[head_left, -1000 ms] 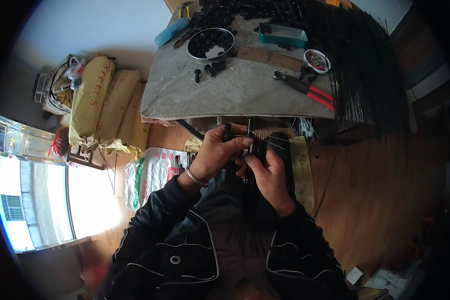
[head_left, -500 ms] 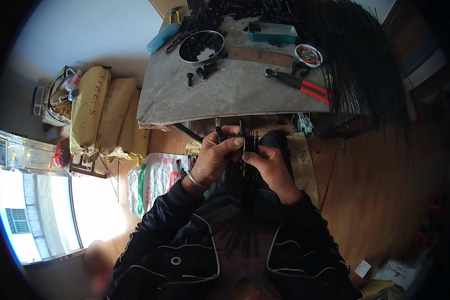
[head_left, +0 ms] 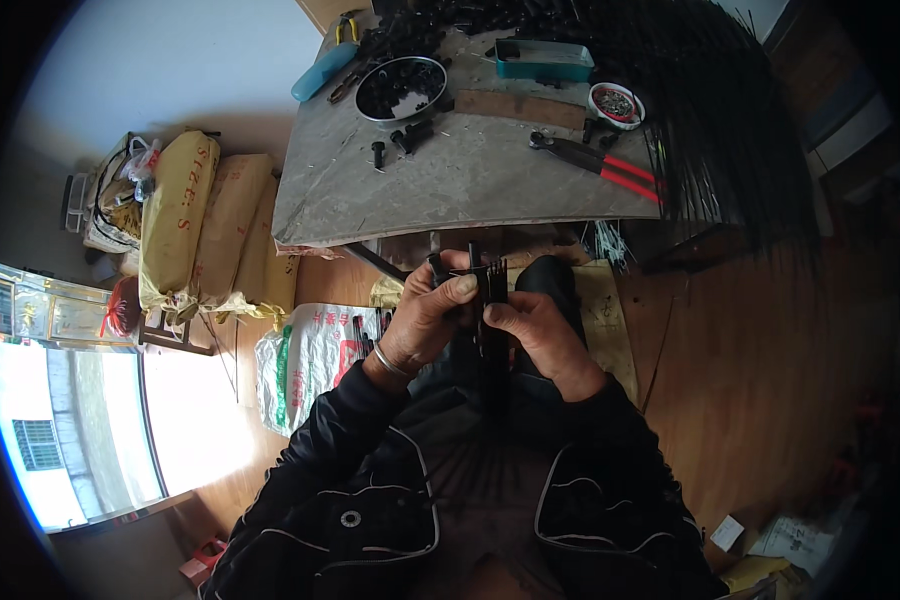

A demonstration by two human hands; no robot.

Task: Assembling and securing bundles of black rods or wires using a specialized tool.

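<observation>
Over my lap, just off the table's front edge, my two hands work close together. Thumb and fingers of my left hand (head_left: pixel 432 308) are closed round a black stick-like part (head_left: pixel 474 256) that points up, and a second short black part with a pale tip (head_left: pixel 436 266) pokes out behind them. My right hand (head_left: pixel 538 326) pinches a bunch of thin black rods (head_left: pixel 495 282) against that part; their upper ends stand side by side, and the lower lengths hang dark over my lap. Where rods and part meet is hidden by my fingers.
On the grey table (head_left: pixel 450 180) lie red-handled pliers (head_left: pixel 600 165), a bowl of black parts (head_left: pixel 402 90), a teal tray (head_left: pixel 544 62), a small cup of metal bits (head_left: pixel 616 105) and a wooden strip (head_left: pixel 520 107). Long black rods (head_left: pixel 710 130) overhang its right side. Yellow sacks (head_left: pixel 180 220) stand left.
The upright black part in my left hand leans slightly more to the left. The rods' upper ends have drawn closer together beside it. Both hands stay in nearly the same place.
</observation>
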